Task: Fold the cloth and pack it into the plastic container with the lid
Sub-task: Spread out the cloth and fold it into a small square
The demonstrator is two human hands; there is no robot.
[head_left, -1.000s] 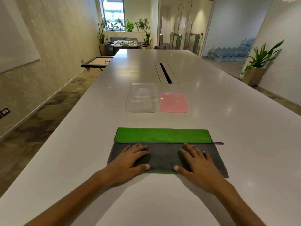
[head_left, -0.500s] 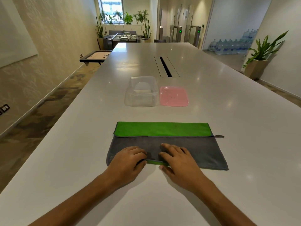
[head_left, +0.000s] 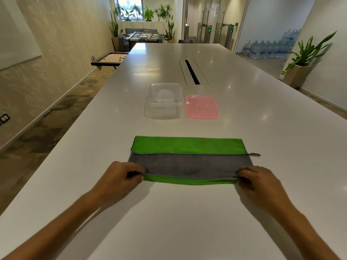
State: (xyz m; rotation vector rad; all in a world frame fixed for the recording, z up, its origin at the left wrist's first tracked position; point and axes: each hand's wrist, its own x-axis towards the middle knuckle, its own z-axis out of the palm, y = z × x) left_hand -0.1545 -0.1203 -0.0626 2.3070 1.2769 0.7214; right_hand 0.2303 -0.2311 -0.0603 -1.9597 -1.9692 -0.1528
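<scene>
Cloth lies flat on the bench, folded into a long strip: grey face up, green band along the far edge, thin green edge showing at the near side. Left hand pinches the near-left corner, right hand pinches the near-right corner, fingers curled on the hem. Clear plastic container sits open further back on the bench, pink lid flat just beside it on the right.

Both near corners of the green-and-grey microfibre cloth lie hidden under curled fingers; both forearms run off the bottom edge.
</scene>
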